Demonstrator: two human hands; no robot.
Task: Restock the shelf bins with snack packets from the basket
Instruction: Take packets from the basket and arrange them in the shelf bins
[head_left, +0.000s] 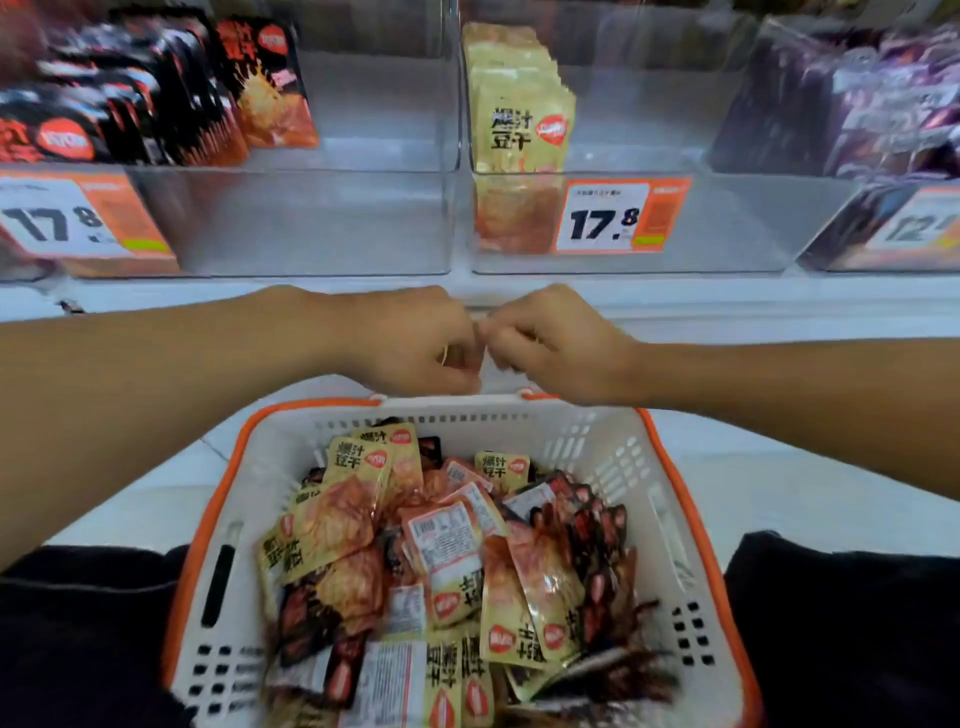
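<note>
- Head view: a white basket (623, 452) with an orange rim is seen low in the middle, between two dark-clad knees, and it is heaped with snack packets (447, 551), some yellow, some black and red.
- Above the basket's far rim, the left hand (410, 343) and the right hand (556, 343) are held knuckle to knuckle, both with fingers curled downward.
- A sliver of something yellowish can be made out under the left hand's fingers, so a small packet seems to be pinched there, though it is too blurred to be sure; what, if anything, is held in the right hand cannot be told.
- Beyond the hands, a white shelf (727, 306) carries a row of clear bins.
- The middle bin (727, 156) holds a short upright row of yellow packets (519, 124) against its left wall, and a price tag (613, 215) reading 17.8 is fixed to its front.
- The left bin (363, 218) holds upright black and red packets (171, 88) toward its left side, with a tag (78, 218) also reading 17.8 on the front.
- At the right, a third bin (779, 228) is filled with purple packets (857, 93).
</note>
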